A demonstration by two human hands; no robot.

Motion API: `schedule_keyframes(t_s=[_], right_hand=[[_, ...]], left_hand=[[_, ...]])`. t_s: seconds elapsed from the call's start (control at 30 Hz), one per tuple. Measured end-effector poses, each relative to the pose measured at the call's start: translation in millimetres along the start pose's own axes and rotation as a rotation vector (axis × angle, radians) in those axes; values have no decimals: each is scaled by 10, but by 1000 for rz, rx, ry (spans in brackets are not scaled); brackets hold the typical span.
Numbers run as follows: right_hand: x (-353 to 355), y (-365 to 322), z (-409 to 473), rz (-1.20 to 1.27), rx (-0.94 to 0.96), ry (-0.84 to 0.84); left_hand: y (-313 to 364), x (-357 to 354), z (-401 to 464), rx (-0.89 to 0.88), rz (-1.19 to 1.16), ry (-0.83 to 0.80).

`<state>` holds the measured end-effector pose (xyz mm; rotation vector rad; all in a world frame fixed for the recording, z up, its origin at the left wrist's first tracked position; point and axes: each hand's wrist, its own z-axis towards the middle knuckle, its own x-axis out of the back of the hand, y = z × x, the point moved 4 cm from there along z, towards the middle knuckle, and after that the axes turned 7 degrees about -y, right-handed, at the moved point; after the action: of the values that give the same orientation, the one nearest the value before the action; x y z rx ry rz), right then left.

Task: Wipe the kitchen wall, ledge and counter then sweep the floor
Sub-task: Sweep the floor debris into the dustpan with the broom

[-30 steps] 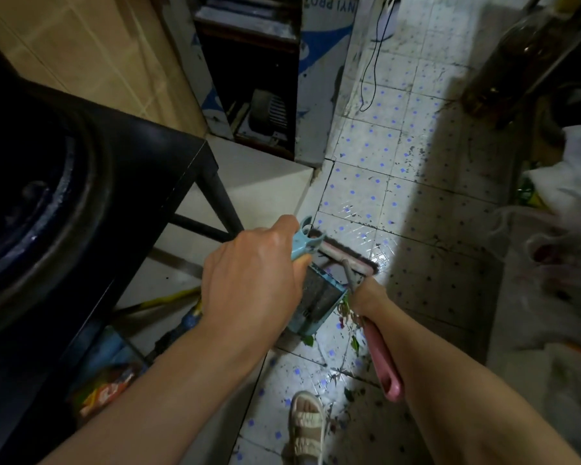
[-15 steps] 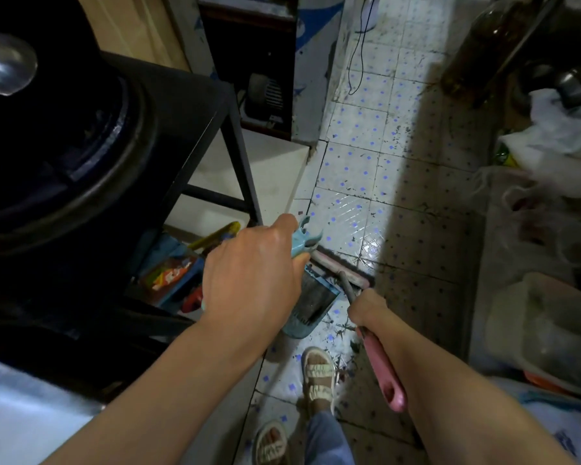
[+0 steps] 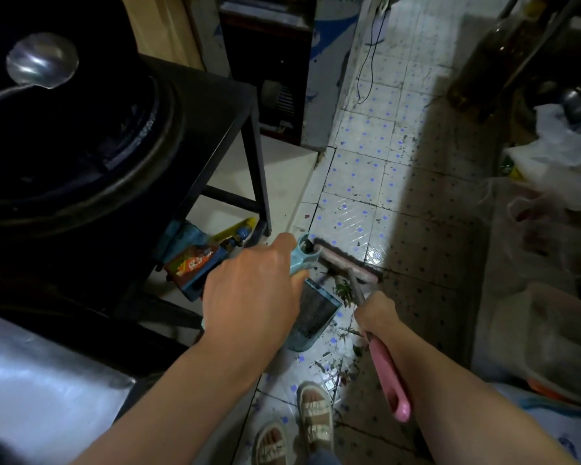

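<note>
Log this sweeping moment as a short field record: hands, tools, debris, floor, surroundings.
left hand: left hand grips the light blue plastic dustpan handle
right hand: right hand grips the pink-handled broom
dustpan: blue plastic dustpan pan rests on the floor, open side toward the broom head
broom head: pink broom head on the tiles beyond the pan
debris: green leaf scraps between the pan and the broom
floor: white tiles with blue dots
left side: black metal stand
</note>
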<state>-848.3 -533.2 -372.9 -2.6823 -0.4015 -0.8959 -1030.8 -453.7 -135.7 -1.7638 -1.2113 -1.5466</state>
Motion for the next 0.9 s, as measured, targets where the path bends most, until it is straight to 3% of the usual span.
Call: schedule_keyframes(t_s=[0.53, 0.9], right_hand=[[654, -1048, 1239, -45, 156, 16], [525, -664, 1180, -222, 173, 13]], left_hand=[[175, 48, 1012, 144, -29, 26], [308, -19, 1065, 159, -17, 47]])
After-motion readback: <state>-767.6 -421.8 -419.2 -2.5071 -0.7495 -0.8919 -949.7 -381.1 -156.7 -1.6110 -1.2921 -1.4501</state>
